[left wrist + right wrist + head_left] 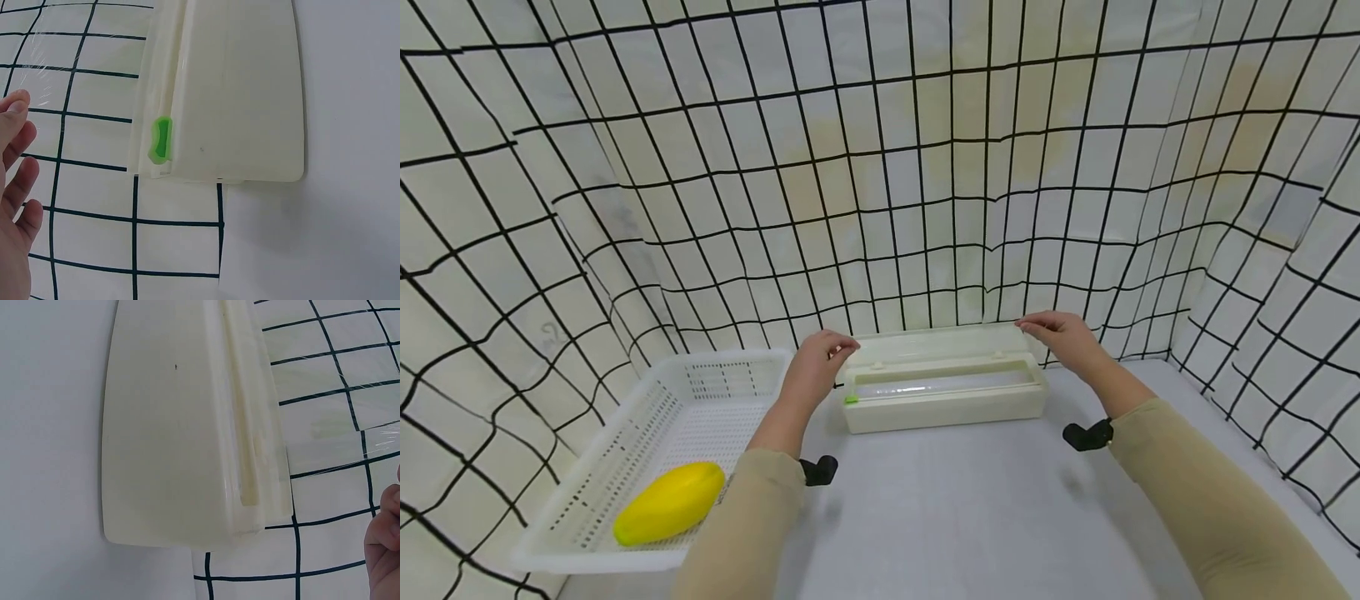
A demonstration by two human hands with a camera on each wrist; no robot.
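A cream plastic-wrap dispenser (947, 413) stands on the table with its long opening upward and a flap raised along its back edge. A small green slider (161, 140) sits near the dispenser's left end. Clear plastic wrap (47, 69) reaches from it towards both hands, its creases catching light. My left hand (814, 368) pinches the wrap between thumb and fingertip beside the back left corner. Over the back right corner, my right hand (1066, 338) pinches the other side of the wrap; in the right wrist view only part of that hand shows.
Left of the dispenser is a white perforated basket (561, 500) with a yellow, elongated fruit-like object (670, 503) in it. Black grid netting (953, 142) over white sheeting rises close behind the dispenser and at both sides. A pale grey cloth (955, 517) covers the table.
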